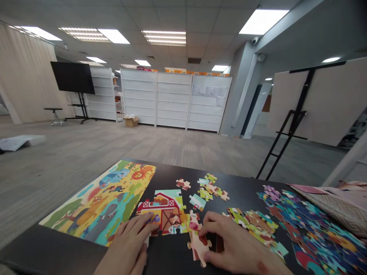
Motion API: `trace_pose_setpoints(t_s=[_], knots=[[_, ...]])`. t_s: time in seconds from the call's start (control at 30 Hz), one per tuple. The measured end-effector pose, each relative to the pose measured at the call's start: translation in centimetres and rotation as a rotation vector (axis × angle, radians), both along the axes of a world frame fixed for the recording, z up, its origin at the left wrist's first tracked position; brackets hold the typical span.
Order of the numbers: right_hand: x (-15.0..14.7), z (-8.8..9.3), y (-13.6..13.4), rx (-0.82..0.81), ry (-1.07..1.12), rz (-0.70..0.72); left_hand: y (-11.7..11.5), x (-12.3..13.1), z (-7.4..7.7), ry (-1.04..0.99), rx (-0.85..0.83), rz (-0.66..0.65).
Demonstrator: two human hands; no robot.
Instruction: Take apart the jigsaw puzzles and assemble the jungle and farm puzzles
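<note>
A partly joined farm puzzle with a red barn and a farmer lies on the black table. My left hand rests on its lower left side, fingers stretched out and covering part of it. At the puzzle's right edge, a puzzle piece with a cow's body is between the thumb and fingers of my right hand. Just above it, the cow's head piece touches the barn section. Whether the two cow pieces are fully joined I cannot tell. Loose pieces lie behind the puzzle.
A finished animal puzzle lies on the left of the table. Right of my right hand are a pile of green and brown pieces and many dark blue pieces. A patterned cloth item sits at the right edge.
</note>
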State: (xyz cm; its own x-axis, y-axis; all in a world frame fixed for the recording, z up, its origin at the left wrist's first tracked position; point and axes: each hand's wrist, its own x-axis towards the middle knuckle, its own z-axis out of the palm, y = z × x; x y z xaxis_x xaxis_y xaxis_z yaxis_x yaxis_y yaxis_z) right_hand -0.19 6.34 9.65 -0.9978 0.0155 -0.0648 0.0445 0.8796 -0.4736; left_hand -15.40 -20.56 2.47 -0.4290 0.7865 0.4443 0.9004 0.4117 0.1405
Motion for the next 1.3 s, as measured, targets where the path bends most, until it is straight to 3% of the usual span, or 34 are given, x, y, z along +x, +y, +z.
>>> trace_pose_setpoints(t_s=[0.67,0.93,1.03,1.17,1.3], knots=[[0.5,-0.1,-0.1,-0.017,0.016,0.009,-0.2,0.0,0.0,0.028,-0.029,0.002],[0.6,0.4,0.1,-0.110,0.037,0.080,-0.1,-1.7,-2.8,0.061,0.033,-0.057],[0.6,0.3,0.2,-0.068,0.070,0.054,-0.2,-1.9,-3.4,0.057,0.019,-0.053],[0.5,-0.1,0.0,0.001,-0.014,0.005,-0.3,-1.7,-3.0,0.065,0.018,-0.039],[0.5,-0.3,-0.2,0.017,-0.041,0.015,-0.2,-1.1,-1.5,0.054,0.010,-0.026]])
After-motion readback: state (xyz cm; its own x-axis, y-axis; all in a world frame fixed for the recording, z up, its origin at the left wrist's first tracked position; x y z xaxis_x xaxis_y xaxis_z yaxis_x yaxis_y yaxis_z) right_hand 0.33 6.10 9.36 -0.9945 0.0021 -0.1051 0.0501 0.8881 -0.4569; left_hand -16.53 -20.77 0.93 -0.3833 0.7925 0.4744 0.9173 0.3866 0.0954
